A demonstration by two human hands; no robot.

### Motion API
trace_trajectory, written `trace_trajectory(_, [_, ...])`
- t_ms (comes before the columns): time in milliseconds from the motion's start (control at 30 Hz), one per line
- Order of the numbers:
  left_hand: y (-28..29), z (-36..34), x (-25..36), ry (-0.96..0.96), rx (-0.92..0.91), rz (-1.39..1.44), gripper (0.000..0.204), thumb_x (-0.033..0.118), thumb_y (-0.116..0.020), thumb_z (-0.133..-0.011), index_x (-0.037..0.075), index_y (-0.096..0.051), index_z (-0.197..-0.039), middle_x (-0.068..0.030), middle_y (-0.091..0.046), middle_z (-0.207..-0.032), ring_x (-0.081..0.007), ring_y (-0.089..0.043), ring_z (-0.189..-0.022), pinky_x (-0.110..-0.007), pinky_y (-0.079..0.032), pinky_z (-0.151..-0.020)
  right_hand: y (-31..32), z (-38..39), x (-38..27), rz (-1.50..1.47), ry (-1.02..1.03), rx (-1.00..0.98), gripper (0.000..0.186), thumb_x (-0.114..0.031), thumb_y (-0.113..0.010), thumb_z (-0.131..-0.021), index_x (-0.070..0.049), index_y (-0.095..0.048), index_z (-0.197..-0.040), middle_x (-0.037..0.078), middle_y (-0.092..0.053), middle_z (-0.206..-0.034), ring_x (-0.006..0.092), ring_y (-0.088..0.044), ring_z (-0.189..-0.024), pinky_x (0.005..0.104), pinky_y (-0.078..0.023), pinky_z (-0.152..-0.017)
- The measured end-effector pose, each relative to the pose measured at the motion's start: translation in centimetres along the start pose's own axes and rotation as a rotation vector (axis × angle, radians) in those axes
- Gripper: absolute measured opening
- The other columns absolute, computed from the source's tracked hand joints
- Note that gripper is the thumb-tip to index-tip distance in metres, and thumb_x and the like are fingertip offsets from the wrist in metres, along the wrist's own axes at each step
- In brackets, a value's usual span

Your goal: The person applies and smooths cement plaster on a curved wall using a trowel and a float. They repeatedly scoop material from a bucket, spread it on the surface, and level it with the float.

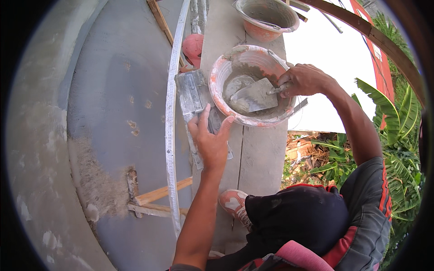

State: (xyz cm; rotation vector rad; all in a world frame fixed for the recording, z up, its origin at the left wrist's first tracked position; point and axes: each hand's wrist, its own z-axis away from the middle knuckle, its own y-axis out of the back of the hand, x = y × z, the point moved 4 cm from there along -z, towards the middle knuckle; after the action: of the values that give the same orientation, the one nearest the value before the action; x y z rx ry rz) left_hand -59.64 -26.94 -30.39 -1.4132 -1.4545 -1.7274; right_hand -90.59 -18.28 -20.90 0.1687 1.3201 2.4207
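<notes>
Okay, so my right hand is right of top centre in the frame, fingers clenched around the handle of a trowel. The trowel's blade sits inside a bucket at the upper middle, slanting down toward the left, with a blob of wet cement near its tip. More grey muck coats the bucket's inside, and the orange rim is pretty crusty. My left hand, around the centre, isn't clenched on anything: fingers spread and pointing up, thumb by the bucket's lower left rim, though I can't tell if it's really pressing on it. Just above those fingertips there's a flat grey float. Everything's on grey planks running up the middle, with a second bucket at the top. A long metal straightedge runs down left of centre, in front of a grey wall. My pink-and-white shoe pokes out at lower centre, and banana leaves fill the right side.
</notes>
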Motion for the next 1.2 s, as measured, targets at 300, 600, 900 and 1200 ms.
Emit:
trace_trajectory(300, [12.8,1.0,-3.1,0.098,0.262,0.107,0.049,0.019,-0.082,-0.103,-0.004,-0.06,-0.141,-0.0176,-0.073,-0.123,-0.0261,-0.07,-0.112,-0.042,-0.055,-0.103,-2.8,6.8,0.2,-0.76,-0.024,0.113,0.034,-0.038,-0.069,-0.103,-0.004,-0.071,-0.1,0.0,-0.055,-0.073,0.0096,-0.054,-0.072,0.0292,-0.044,-0.065])
trace_trajectory(600, [21.1,7.2,-7.8,0.654,0.07,0.92,0.046,0.045,-0.06,-0.114,0.004,-0.066,-0.133,-0.0115,-0.077,-0.112,-0.0178,-0.077,-0.094,-0.034,-0.066,-0.078,-8.9,8.1,-16.7,-1.145,0.286,0.155,0.026,-0.027,-0.065,-0.109,-0.003,-0.059,-0.115,0.003,-0.058,-0.082,0.0111,-0.056,-0.069,0.0315,-0.045,-0.064])
trace_trajectory(900, [20.5,13.6,-8.1,0.756,0.239,1.202,0.047,0.046,-0.056,-0.114,0.003,-0.063,-0.134,-0.0134,-0.075,-0.114,-0.0196,-0.075,-0.091,-0.033,-0.062,-0.073,-13.9,5.2,-29.4,-0.563,0.784,0.708,0.038,-0.012,-0.08,-0.094,0.0,-0.062,-0.126,0.022,-0.063,-0.119,0.0419,-0.066,-0.102,0.0473,-0.056,-0.086])
trace_trajectory(1200, [26.5,18.0,-10.0,0.662,0.415,1.255,0.045,0.043,-0.057,-0.114,0.003,-0.061,-0.135,-0.0133,-0.072,-0.112,-0.0188,-0.071,-0.086,-0.032,-0.059,-0.069,-14.8,6.7,-28.9,-0.3,0.995,0.68,0.035,-0.007,-0.081,-0.09,0.001,-0.064,-0.12,0.019,-0.064,-0.119,0.0412,-0.066,-0.102,0.0492,-0.057,-0.081])
